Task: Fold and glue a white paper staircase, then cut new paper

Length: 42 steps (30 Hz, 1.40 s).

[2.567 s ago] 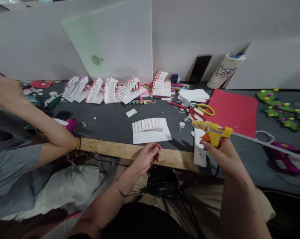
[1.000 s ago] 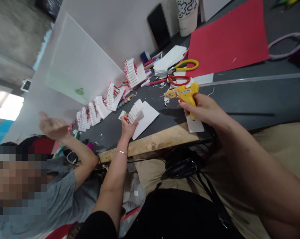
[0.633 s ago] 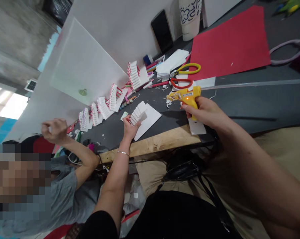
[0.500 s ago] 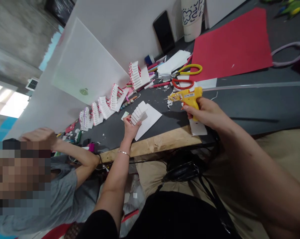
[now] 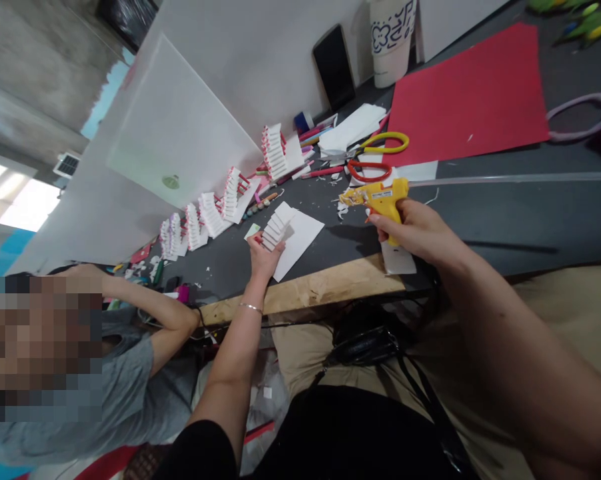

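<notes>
My left hand (image 5: pixel 264 257) pinches the lower end of a small stepped white paper staircase (image 5: pixel 276 225), fingers closed around it. The staircase rises from a flat white card (image 5: pixel 303 237) on the dark table. In my right hand (image 5: pixel 410 227) is a yellow hot glue gun (image 5: pixel 388 197), gripped by its handle. A long clear glue stick (image 5: pixel 490 178) runs out of its back to the right. The nozzle, with whitish strands of glue about it, points left and stays apart from the staircase. Under the right hand lies a white piece (image 5: pixel 399 259), partly hidden.
Several finished-looking small staircases with pink railings (image 5: pixel 233 193) line the wall. Scissors (image 5: pixel 370 170) with red and yellow handles, paper scraps and pens lie behind. Red paper (image 5: pixel 468 100), a phone (image 5: pixel 334 67) and a cup (image 5: pixel 391 43) stand farther back. Another person (image 5: pixel 145 373) sits at left.
My hands keep nearly the same places on the staircase and glue gun. The view has shifted slightly. The other person's raised hand has lowered a little toward their head.
</notes>
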Tool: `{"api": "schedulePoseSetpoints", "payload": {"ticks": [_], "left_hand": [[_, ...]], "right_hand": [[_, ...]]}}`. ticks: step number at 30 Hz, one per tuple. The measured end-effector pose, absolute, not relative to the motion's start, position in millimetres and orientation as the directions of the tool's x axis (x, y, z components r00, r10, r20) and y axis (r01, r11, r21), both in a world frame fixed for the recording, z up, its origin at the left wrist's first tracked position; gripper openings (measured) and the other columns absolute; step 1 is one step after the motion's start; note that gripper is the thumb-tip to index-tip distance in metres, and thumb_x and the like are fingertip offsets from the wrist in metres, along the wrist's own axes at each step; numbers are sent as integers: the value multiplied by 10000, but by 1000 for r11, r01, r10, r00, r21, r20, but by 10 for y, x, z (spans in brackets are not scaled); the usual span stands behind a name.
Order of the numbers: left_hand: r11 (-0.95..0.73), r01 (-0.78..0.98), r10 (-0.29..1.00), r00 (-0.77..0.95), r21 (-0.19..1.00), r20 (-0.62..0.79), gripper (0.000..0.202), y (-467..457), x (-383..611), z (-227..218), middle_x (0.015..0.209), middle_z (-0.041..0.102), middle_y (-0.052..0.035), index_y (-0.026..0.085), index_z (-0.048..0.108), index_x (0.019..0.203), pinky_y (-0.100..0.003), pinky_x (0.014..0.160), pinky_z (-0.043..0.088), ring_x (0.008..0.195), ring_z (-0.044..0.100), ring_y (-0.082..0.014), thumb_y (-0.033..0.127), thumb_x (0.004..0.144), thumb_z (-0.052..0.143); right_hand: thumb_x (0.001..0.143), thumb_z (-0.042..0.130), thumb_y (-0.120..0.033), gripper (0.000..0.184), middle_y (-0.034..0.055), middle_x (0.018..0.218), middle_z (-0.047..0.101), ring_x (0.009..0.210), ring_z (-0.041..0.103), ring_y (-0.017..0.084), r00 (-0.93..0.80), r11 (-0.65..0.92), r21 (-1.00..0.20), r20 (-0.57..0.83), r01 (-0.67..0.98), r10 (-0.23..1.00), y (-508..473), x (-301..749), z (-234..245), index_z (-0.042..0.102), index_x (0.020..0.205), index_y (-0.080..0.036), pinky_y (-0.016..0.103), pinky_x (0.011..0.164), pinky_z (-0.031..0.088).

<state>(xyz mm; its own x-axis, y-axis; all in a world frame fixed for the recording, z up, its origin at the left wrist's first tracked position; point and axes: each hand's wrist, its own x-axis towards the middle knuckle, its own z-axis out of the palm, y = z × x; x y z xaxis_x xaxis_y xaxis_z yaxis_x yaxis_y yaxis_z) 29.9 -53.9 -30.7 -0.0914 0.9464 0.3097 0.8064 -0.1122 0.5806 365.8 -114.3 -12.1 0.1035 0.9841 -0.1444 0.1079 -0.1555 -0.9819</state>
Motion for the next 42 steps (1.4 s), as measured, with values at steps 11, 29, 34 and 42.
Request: {"api": "schedulePoseSetpoints", "payload": {"ticks": [11, 29, 34, 42], "left_hand": [[-29, 844, 944, -153, 535, 293, 577, -542, 332, -289, 990, 543, -27, 235, 388, 1043, -382, 837, 513, 918, 641, -214, 298, 664, 818], [-37, 868, 938, -140, 494, 317, 593, -611, 392, -291, 1049, 569, -65, 229, 413, 1097, -434, 927, 461, 1010, 618, -260, 282, 666, 817], [-20, 872, 940, -151, 490, 306, 614, -625, 418, -286, 1085, 590, -88, 222, 424, 1122, -450, 939, 456, 1043, 617, -281, 277, 661, 827], [-9, 878, 946, -148, 479, 289, 632, -651, 404, -262, 1110, 600, -92, 224, 438, 1094, -479, 1006, 408, 1121, 606, -295, 269, 619, 853]], "right_hand": [[782, 638, -361, 169, 2, 602, 619, 545, 564, 150, 107, -185, -977, -174, 108, 979, -1157, 3656, -95, 607, 800, -196, 279, 545, 455], [712, 615, -608, 389, 12, 583, 595, 537, 532, 148, 80, -88, -978, -74, 187, 994, -1158, 3660, -137, 552, 692, -225, 276, 495, 390], [693, 610, -601, 380, 7, 569, 585, 537, 526, 150, 90, -96, -974, -79, 205, 993, -1162, 3657, -125, 556, 693, -224, 278, 507, 386], [693, 590, -616, 402, 7, 556, 576, 528, 507, 146, 82, -88, -966, -70, 245, 994, -1153, 3664, -158, 556, 640, -219, 277, 510, 368]]}}
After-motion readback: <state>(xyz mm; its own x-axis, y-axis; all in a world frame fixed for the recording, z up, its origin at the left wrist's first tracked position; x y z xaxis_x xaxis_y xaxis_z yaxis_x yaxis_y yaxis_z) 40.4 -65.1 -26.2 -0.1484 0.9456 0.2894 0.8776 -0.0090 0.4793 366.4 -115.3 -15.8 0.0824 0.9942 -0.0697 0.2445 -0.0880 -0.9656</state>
